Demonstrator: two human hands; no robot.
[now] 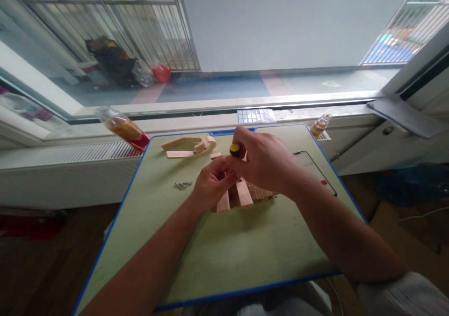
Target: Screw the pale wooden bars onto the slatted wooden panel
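Note:
My right hand is closed around the upright handle of a screwdriver, whose black and yellow end shows above the fingers; its shaft is hidden. Close against it, my left hand has its fingers closed on light wooden pieces, at the spot under the screwdriver. Two flat legs of the wood, a left strip and a right strip, point toward me from below the hands. They rest on a brown ridged block. Several metal screws lie loose left of my left hand.
A second wooden assembly lies at the back left of the blue-edged table. A phone lies on the right, partly behind my right forearm. Bottles stand beyond the table, a large bottle left and a small bottle right.

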